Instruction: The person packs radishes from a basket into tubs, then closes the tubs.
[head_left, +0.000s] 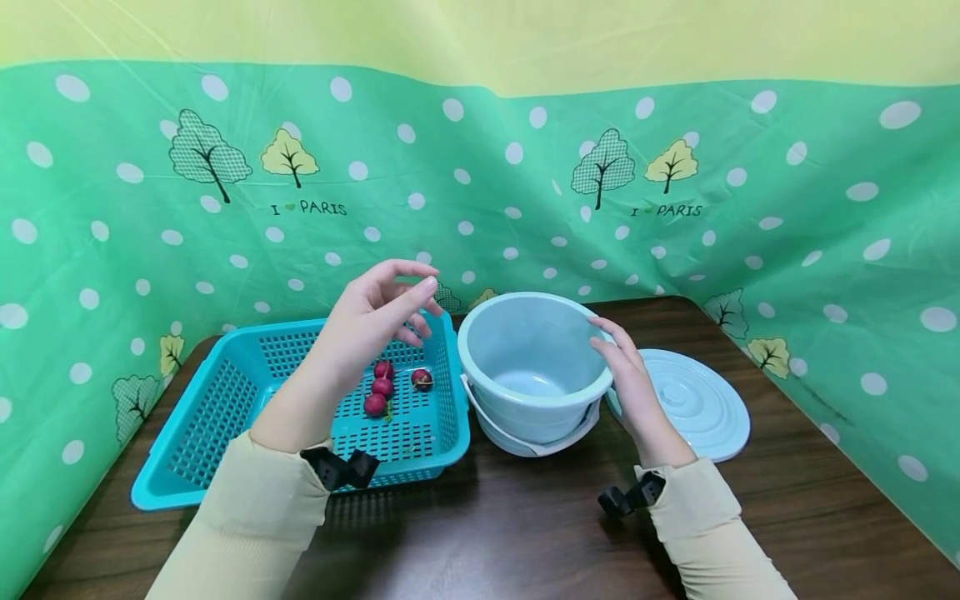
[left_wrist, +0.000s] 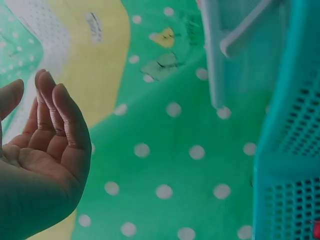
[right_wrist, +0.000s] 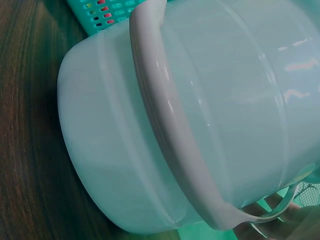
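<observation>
My left hand (head_left: 386,308) is raised above the blue basket (head_left: 300,329), its fingers loosely bent and nothing in its grasp; the left wrist view shows the bare palm (left_wrist: 45,155). In the basket lie several red radishes (head_left: 382,387), three in a row and another (head_left: 422,380) to their right. A pale blue bucket (head_left: 525,412) stands upright beside the basket, its inside bare. My right hand (head_left: 633,379) grips the bucket's right rim, thumb at the inner side, with other fingers (right_wrist: 295,222) outside by the handle. The handle (right_wrist: 172,130) hangs down around the bucket's front.
A round pale blue lid (head_left: 697,404) lies flat on the dark wooden table (head_left: 525,533), right of the bucket and partly behind my right hand. A green and yellow dotted cloth (head_left: 487,183) hangs behind the table and along its sides.
</observation>
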